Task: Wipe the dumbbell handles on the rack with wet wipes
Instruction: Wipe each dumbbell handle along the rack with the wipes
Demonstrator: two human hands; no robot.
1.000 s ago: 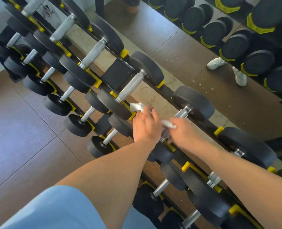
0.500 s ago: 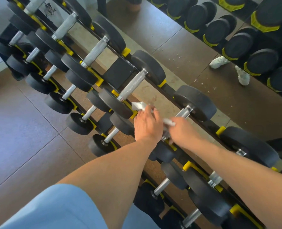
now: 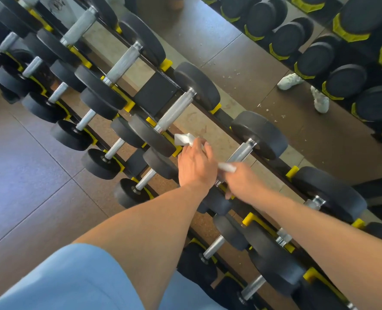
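A tiered rack [image 3: 156, 95] holds black dumbbells with silver knurled handles. My left hand [image 3: 195, 164] holds a crumpled white wet wipe [image 3: 184, 139] above the rack's middle, beside a top-row dumbbell's front weight. My right hand [image 3: 241, 181] grips a second white wipe [image 3: 227, 167] wrapped round the lower end of a top-row dumbbell handle [image 3: 241, 151]. The upper part of that handle shows bare metal. The lower end of the handle is hidden under my fingers.
More dumbbells fill the rows to the left [image 3: 84, 119] and lower right [image 3: 275, 253]. A mirror behind the rack reflects dumbbells [image 3: 342, 81] and white shoes [image 3: 290, 81]. Brown tiled floor [image 3: 28, 175] lies to the left. My blue shorts [image 3: 73, 283] show at the bottom.
Both hands stay on the same spots. The right hand with its wipe has barely shifted along the handle; the view has drifted slightly.
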